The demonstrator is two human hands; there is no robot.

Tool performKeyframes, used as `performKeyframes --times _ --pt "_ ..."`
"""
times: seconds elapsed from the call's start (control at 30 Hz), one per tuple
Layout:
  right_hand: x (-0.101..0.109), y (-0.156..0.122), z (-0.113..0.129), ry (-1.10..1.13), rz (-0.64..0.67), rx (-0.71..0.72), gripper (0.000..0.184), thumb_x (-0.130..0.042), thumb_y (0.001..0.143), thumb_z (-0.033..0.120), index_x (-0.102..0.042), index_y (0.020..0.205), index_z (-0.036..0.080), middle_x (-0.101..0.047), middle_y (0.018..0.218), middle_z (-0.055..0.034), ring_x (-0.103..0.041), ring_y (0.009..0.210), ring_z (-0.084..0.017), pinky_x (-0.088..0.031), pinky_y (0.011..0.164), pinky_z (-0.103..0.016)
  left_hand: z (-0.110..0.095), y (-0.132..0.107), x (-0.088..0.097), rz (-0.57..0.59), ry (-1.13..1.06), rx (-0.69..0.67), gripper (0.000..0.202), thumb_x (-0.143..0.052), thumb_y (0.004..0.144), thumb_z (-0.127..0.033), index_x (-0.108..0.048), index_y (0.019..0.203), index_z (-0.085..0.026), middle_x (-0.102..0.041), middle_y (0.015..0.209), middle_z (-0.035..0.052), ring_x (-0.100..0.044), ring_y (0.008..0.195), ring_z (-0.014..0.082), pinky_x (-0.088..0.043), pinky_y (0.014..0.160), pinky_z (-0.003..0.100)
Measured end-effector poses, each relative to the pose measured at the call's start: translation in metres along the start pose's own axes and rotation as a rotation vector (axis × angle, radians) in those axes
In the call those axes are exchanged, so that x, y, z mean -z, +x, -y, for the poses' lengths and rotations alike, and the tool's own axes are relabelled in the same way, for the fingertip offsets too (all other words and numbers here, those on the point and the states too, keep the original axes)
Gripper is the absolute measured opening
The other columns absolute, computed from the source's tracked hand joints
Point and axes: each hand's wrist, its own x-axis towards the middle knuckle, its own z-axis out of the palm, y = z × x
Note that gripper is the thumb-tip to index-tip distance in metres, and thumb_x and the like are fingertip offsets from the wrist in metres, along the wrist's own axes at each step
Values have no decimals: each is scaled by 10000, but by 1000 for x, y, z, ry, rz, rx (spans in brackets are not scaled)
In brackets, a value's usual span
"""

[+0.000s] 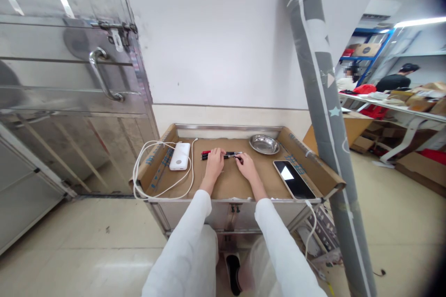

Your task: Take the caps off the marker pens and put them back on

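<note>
A few pens (230, 154), black and red, lie in a row on the cardboard-lined cart top (230, 181). My left hand (214, 161) rests over the left part of the pens with its fingers curled down on them. My right hand (245, 164) pinches the right end of a black pen between fingertips. Both arms wear white sleeves and reach forward over the cart's front edge.
A white power bank (180, 156) with a looping white cable (146, 171) lies at the left. A steel dish (264, 144) sits at the back right, a phone (294, 178) at the front right. A grey rolled mat (324, 102) leans beside the cart; a steel cabinet (69, 79) stands left. People work at tables far right.
</note>
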Motion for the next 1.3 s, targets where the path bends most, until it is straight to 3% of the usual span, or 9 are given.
performKeyframes --times 0.1,0.2,0.3,0.5,0.67,0.83,1.03,1.3 --pt "0 0 0 9 -6 -11 201 -457 823 194 -635 917 187 -608 896 -72 -559 810 -183 -473 779 -335 0 -2 5 46 -119 -17 216 -360 869 -70 -540 847 -188 -589 873 53 -548 875 198 -428 839 344" --pt "0 0 1 28 -8 -19 209 -451 822 193 -635 921 185 -605 892 -73 -561 795 -178 -476 770 -330 -3 -10 10 207 -208 -64 254 -357 834 -47 -563 813 -194 -583 872 44 -558 853 178 -439 848 326" --pt "0 0 1 50 -11 -31 205 -453 820 197 -635 913 186 -600 891 -72 -561 770 -172 -479 753 -323 -7 -19 14 319 -191 -93 271 -372 789 -36 -586 809 -200 -584 879 44 -553 869 183 -436 858 332" --pt "0 0 1 57 1 -51 210 -448 820 192 -637 911 176 -596 892 -69 -556 733 -162 -477 737 -314 -14 -24 18 382 -74 -101 297 -420 699 -21 -596 851 -205 -591 939 53 -528 955 223 -406 895 391" --pt "0 0 2 37 -7 -45 199 -457 819 184 -634 908 183 -594 892 -63 -550 727 -157 -477 744 -313 -11 -23 16 366 -102 -101 314 -403 676 10 -576 842 -193 -568 896 56 -529 911 207 -434 883 369" --pt "0 0 1 23 -10 -36 202 -456 820 188 -636 911 181 -594 896 -65 -554 728 -157 -480 744 -315 -1 -24 5 279 -169 -94 323 -379 700 38 -527 884 -182 -546 919 65 -524 928 197 -463 893 371" --pt "-1 -1 0 26 -8 -41 200 -458 822 204 -636 912 190 -592 900 -62 -558 737 -161 -483 740 -315 13 -21 -12 184 -261 13 204 -434 785 -22 -496 894 -182 -526 970 69 -589 865 171 -514 860 387" --pt "-1 -1 0 8 -3 -36 199 -461 824 199 -639 910 184 -594 890 -63 -558 728 -159 -484 753 -316 14 -18 -12 187 -241 22 163 -463 800 -35 -517 835 -184 -558 926 62 -603 850 174 -520 853 389"
